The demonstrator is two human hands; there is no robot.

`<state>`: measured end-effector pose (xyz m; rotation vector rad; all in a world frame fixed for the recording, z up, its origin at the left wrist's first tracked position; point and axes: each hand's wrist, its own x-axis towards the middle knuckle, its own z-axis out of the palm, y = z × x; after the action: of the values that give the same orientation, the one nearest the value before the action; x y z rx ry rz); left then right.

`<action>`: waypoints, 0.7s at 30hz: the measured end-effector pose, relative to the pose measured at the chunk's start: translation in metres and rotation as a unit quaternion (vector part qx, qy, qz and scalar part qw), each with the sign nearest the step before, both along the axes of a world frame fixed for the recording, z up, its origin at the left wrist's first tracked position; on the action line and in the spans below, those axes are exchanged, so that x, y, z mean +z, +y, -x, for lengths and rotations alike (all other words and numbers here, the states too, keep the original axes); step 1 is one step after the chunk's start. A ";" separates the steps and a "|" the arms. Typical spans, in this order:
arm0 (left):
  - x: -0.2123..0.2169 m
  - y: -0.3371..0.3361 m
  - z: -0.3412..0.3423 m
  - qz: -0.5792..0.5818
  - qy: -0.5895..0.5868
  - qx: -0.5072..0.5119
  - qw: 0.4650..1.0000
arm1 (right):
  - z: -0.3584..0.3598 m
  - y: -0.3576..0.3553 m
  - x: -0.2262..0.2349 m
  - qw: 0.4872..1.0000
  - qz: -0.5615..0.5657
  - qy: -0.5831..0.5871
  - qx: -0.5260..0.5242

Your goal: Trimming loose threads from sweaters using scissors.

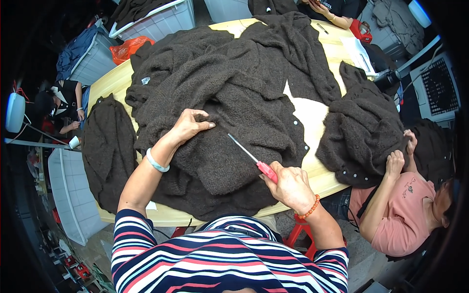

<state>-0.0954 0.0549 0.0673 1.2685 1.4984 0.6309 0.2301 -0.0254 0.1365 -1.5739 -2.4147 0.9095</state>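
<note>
A large dark brown knitted cardigan (229, 102) lies spread over a pale wooden table (312, 117). My left hand (191, 124) pinches a fold of the knit near its middle; a light bangle sits on that wrist. My right hand (289, 185) grips the red handle of a thin metal tool (249, 156), whose pointed shaft lies over the knit and aims up-left toward my left hand. An orange bead bracelet circles the right wrist.
A second brown knit pile (361, 132) lies at the right, handled by a person in a pink top (398, 205). Another brown garment (107, 151) hangs off the table's left edge. White plastic crates (161, 19) stand behind. Other people sit at the far end and left.
</note>
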 end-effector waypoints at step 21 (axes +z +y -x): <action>-0.004 -0.011 -0.041 -0.029 0.066 -0.187 0.980 | -0.029 -0.018 0.007 0.999 0.030 -0.016 0.013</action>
<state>-0.0540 0.0436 0.0638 1.6132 1.3045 0.3497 0.2588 -0.0430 0.1438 -1.5927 -2.4580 0.9773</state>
